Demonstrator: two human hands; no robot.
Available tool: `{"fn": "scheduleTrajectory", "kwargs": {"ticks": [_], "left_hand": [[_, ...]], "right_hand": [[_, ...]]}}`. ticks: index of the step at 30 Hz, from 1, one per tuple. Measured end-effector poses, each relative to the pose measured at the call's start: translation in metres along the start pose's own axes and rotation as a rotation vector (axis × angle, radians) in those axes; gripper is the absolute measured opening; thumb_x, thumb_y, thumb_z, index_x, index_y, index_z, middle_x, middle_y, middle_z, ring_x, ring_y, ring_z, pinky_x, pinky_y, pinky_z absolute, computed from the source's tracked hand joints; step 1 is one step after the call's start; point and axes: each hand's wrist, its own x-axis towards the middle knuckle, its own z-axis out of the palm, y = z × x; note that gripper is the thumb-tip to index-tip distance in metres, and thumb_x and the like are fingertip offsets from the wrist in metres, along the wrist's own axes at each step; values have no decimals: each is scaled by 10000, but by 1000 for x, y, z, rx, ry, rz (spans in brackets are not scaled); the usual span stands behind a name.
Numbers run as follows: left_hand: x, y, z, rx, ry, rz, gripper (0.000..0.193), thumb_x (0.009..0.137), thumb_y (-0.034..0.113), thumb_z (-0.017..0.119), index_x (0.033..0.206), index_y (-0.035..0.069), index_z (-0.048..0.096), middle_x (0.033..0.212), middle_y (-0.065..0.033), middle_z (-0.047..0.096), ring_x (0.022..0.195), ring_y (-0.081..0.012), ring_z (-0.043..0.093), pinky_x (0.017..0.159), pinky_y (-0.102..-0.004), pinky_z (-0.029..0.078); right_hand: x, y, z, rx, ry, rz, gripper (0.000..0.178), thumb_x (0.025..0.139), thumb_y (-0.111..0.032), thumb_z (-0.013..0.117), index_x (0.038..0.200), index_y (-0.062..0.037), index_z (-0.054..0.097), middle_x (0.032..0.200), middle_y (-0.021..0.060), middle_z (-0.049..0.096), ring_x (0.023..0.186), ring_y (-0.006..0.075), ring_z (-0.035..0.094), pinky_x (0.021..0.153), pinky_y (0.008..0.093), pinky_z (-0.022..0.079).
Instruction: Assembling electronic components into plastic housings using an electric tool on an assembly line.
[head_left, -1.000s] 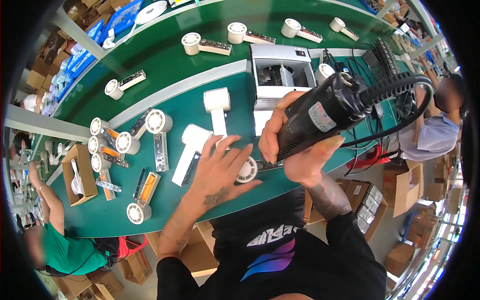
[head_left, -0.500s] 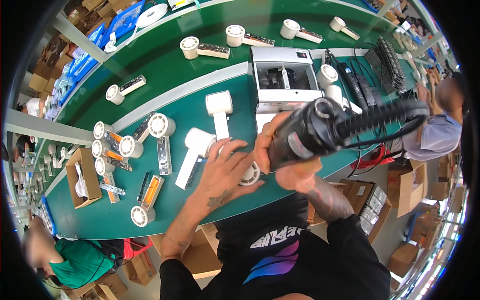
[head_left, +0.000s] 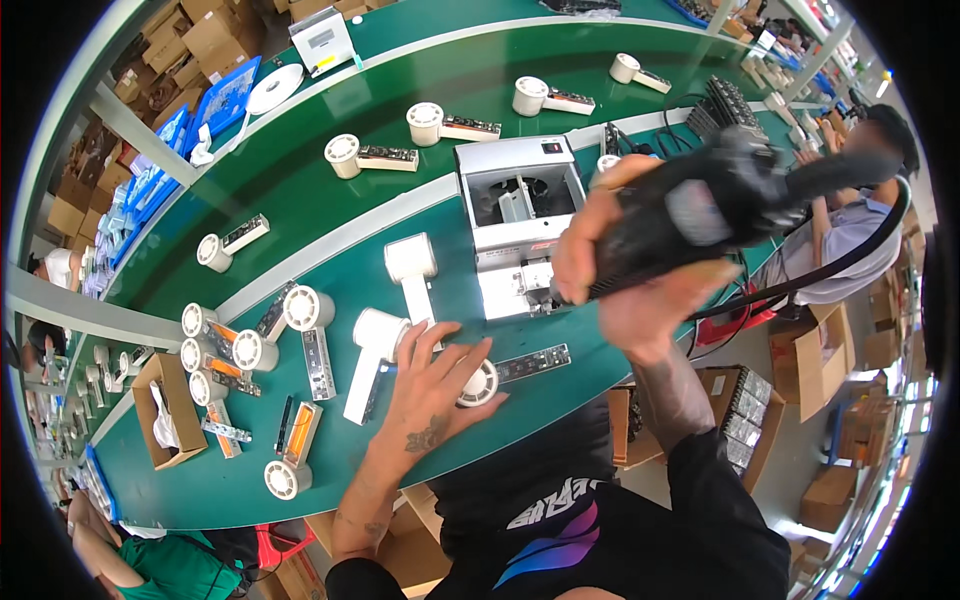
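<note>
A black electric screwdriver (head_left: 690, 215) with a thick cable is in my right hand (head_left: 640, 290), fingers wrapped round its body. Its tip points down-left, close to the shiny front outlet of a white screw feeder (head_left: 515, 150); contact is unclear. By the table's near edge, my left hand (head_left: 435, 395) has thumb and fingers around the round white head of a handheld fan (head_left: 480, 384). That fan's handle lies to the right, with its circuit board (head_left: 535, 362) exposed. Beyond my left hand lie a white fan (head_left: 378, 335) and another white fan (head_left: 410, 258).
Several opened fans (head_left: 255, 350) cluster at left, near a cardboard box (head_left: 165, 410) with white material inside. More fans (head_left: 425, 123) lie on the green belt behind the feeder. The screwdriver's cable (head_left: 830, 275) arcs off right. A co-worker (head_left: 840, 225) sits at far right.
The view has shifted, moving the table contents left. My right hand has moved the screwdriver up and right in view, uncovering the near fan's circuit board. My left hand stays around that fan's head.
</note>
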Motion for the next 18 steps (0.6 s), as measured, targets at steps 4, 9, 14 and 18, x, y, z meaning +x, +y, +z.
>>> {"fn": "scheduleTrajectory", "kwargs": {"ticks": [4,9,14,18], "left_hand": [[-2,-2,0,-1,-3,3,574,660,255,855,1158,49,659,1025,-54,628,1168,-285,512,1057,-512,339],[-3,-3,1,10,7,13,574,666,258,849,1163,48,651,1022,-58,613,1173,-282,511,1062,-507,335],[-3,-6,2,1,-17,14,590,676,269,847,1181,44,641,1021,-66,594,1192,-288,499,1077,-515,321],[-3,-8,3,9,-20,24,604,678,276,847,1193,42,635,1027,-67,593,1195,-292,497,1087,-526,311]], "right_hand": [[0,13,10,-128,6,71,1047,682,-928,471,1200,-18,438,580,64,515,437,136,479,422,267,395],[-18,11,9,-94,-22,177,1034,682,-933,457,1165,-19,427,575,62,501,441,139,480,428,274,401],[-40,8,21,28,-41,226,1041,676,-952,407,1172,-37,412,557,68,481,426,165,472,410,301,395],[-45,13,35,74,-88,252,1028,695,-945,388,1177,-37,412,549,76,476,419,163,465,396,297,385]]}}
